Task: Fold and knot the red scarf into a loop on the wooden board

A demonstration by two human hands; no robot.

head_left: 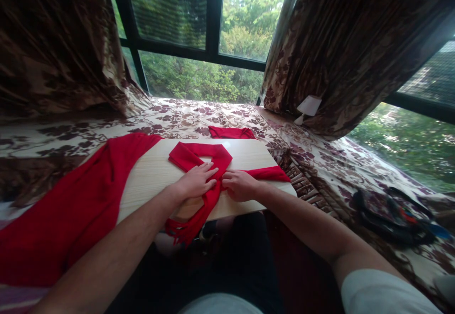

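Observation:
A red scarf [199, 155] lies in a loop on a small light wooden table [152, 172], its fringed end [183, 231] hanging over the near edge. My left hand [197, 181] rests flat on the scarf where the strands cross, fingers stretched out. My right hand [240, 185] is beside it with its fingers curled on the scarf strand that runs off to the right [272, 174].
A large red cloth [78, 205] drapes over the table's left side. A folded red piece [231, 132] sits past the far edge. Floral bedding [185, 117] surrounds the table, brown curtains [341, 49] flank the window, and a dark bag [391, 214] lies at right.

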